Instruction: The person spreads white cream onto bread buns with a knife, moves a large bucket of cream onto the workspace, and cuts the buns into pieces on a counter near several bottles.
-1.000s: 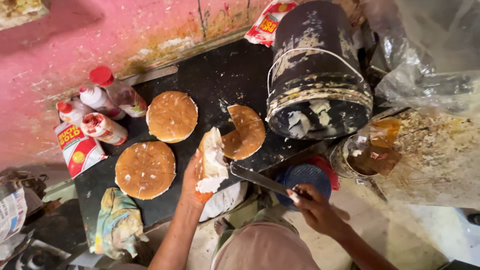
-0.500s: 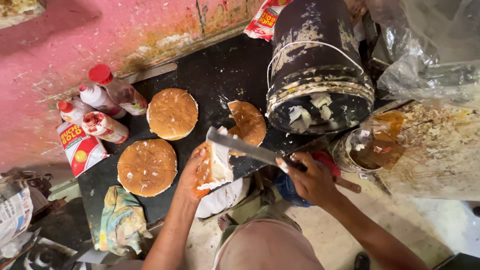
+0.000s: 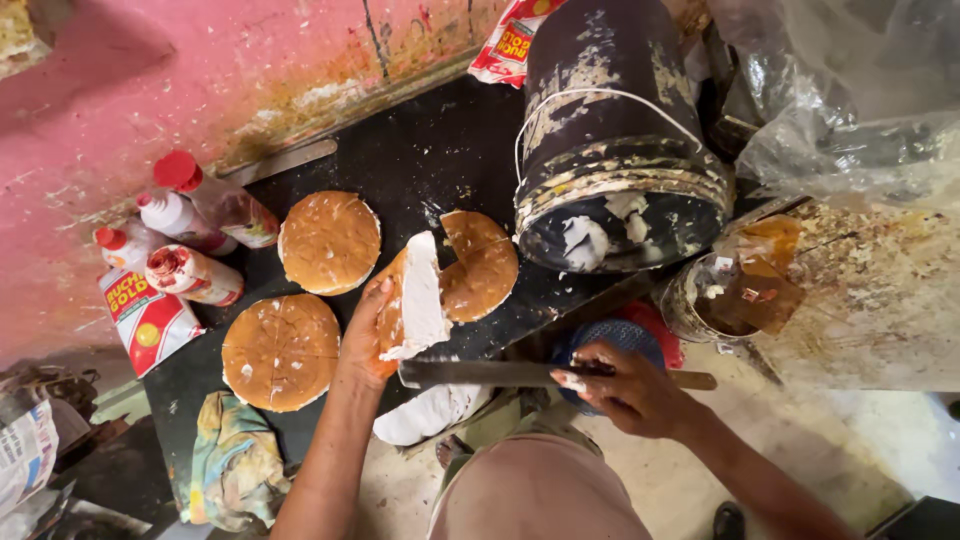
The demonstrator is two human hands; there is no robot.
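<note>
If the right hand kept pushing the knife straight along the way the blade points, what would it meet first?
The right hand aims the knife leftward; its tip is already at the white-coated bun slice held by the left hand, so probably that slice, or the left hand's wrist.

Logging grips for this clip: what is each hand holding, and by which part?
Left hand grips a cream-covered bun wedge by its crust edge; right hand holds the knife by its handle.

wall [image 3: 150,90]: pink, stained yellow-brown along its base
table [image 3: 420,150]: black, flecked with white
round cakes [image 3: 329,241]: golden-brown, dotted white
cake wedge [image 3: 412,300]: brown crust, coated white
bucket [image 3: 615,130]: black, smeared white
squeeze bottles [image 3: 210,200]: red caps
cloth [image 3: 235,470]: yellow and teal, blotched
knife [image 3: 490,374]: grey blade, brown handle
</note>
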